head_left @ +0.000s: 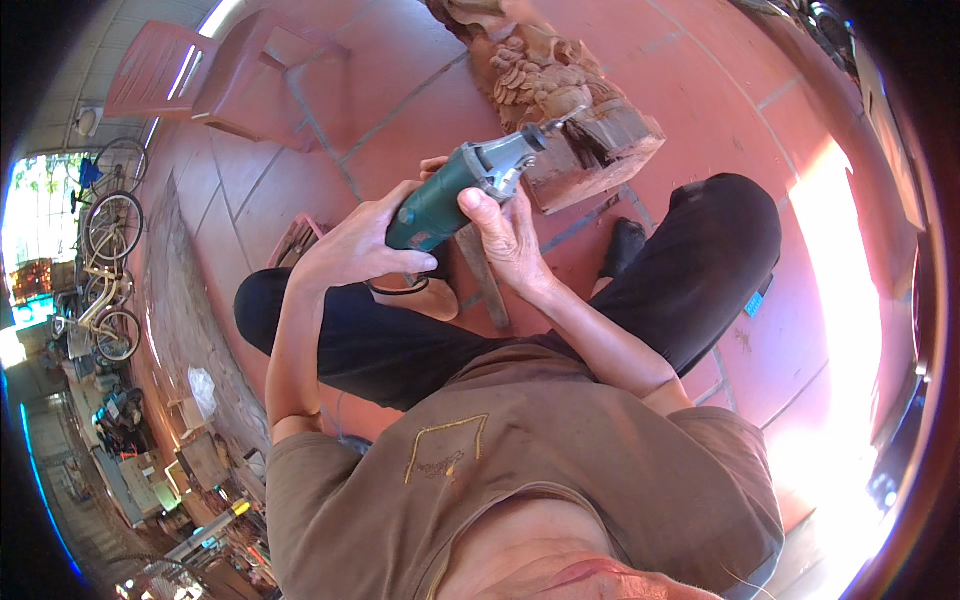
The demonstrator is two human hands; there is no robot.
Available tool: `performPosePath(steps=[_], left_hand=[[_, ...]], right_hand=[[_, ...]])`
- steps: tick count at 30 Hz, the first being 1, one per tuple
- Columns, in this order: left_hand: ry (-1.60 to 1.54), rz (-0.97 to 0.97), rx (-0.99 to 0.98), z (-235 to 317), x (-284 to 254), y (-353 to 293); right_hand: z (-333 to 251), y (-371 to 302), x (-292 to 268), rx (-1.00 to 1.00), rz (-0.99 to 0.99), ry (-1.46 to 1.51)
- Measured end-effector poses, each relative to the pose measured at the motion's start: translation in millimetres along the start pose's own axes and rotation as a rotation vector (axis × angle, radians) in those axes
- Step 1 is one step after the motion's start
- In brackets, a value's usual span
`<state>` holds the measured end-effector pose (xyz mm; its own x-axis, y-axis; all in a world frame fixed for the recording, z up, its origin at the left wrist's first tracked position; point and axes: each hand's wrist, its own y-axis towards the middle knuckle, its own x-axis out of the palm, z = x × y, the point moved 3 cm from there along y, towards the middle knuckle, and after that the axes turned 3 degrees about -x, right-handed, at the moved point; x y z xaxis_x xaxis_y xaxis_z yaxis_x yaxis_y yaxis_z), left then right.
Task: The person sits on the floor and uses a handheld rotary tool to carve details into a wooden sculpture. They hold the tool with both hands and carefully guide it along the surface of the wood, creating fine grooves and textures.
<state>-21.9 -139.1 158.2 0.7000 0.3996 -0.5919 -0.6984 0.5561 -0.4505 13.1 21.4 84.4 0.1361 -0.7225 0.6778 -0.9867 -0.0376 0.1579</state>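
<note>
Both my hands hold a green die grinder (437, 205) with a grey metal head, tilted up and to the right. My left hand (365, 238) is wrapped round the back of its body, the thumb lying along the lower side. Near the head, my right hand (508, 238) grips the front end with its thumb on top. A thin bit (566, 121) sticks out of the nose, in front of a carved wooden block (550, 85). Whether the bit touches the wood I cannot tell. Rounded, layered shapes cover the carving, and its near end is a plain squared base.
Below the grinder a narrow wooden piece (483, 275) stands between my legs. A reddish plastic chair (215, 85) is at the far left on the tiled floor (420, 110). Bicycles (115, 225) stand by the left wall, with tools and boxes (150, 475) nearer.
</note>
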Motion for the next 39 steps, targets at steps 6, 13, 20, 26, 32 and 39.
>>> performPosePath(steps=[6,13,20,26,32,39], left_hand=[[-0.014,0.095,-0.008,3.2,-8.3,-9.9],[0.142,0.116,0.044,5.0,-12.8,-6.9],[0.22,0.145,0.055,2.7,-4.8,2.4],[0.263,0.156,0.082,0.3,-6.8,8.7],[0.337,0.134,0.103,10.1,-18.2,23.1],[0.429,0.072,0.17,24.3,-27.8,38.4]], right_hand=[[29.4,0.1,-11.8,0.104,0.016,-0.097],[42.3,-1.6,-14.9,0.194,0.061,0.015],[45.2,-1.4,-22.4,0.351,0.086,0.175],[48.7,3.9,-26.1,0.379,0.125,0.222],[46.4,17.5,-33.5,0.371,0.12,0.266],[37.4,21.6,-33.8,0.363,0.135,0.356]])
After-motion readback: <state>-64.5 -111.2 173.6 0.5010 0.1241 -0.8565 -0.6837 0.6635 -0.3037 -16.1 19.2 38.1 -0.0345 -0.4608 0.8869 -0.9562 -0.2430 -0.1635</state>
